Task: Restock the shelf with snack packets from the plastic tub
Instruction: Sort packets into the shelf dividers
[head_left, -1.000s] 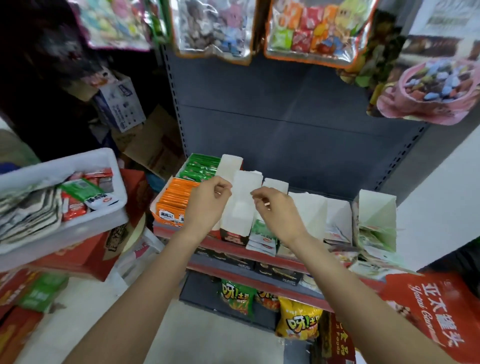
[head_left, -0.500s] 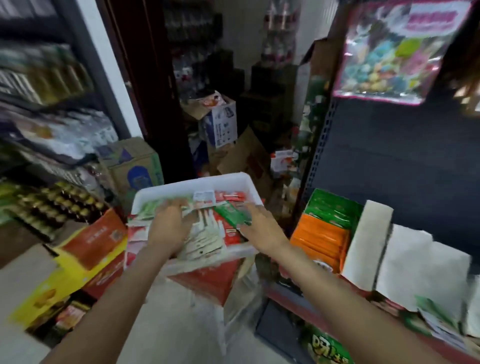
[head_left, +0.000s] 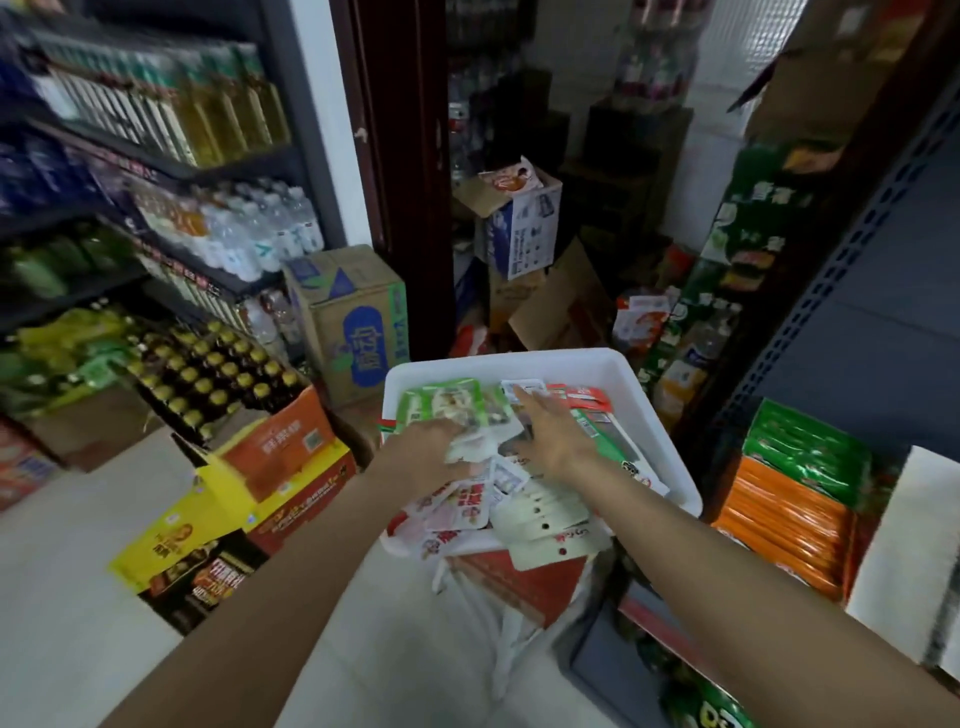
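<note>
A white plastic tub (head_left: 661, 437) sits at centre right on a red carton, full of loose snack packets in green, red and white. My left hand (head_left: 428, 453) is inside the tub, fingers curled around a bundle of green and white packets (head_left: 453, 406) that stands a little above the pile. My right hand (head_left: 551, 432) lies flat on the packets beside it, fingers spread, holding nothing. At the right edge is the shelf (head_left: 655, 619), carrying rows of orange packets (head_left: 785, 520), green packets (head_left: 810, 453) and a white display box (head_left: 905, 541).
Cartons stand on the floor to the left: a yellow and orange one (head_left: 255, 484) and a blue-printed box (head_left: 358, 323). Bottle shelves (head_left: 156, 156) fill the left wall. Behind the tub, more boxes (head_left: 520, 224) crowd a doorway. White plastic hangs below the red carton (head_left: 520, 578).
My view has swung left from the shelf's display boxes to the tub. Both hands left the shelf and went into the tub; the left hand has closed on a bundle of packets.
</note>
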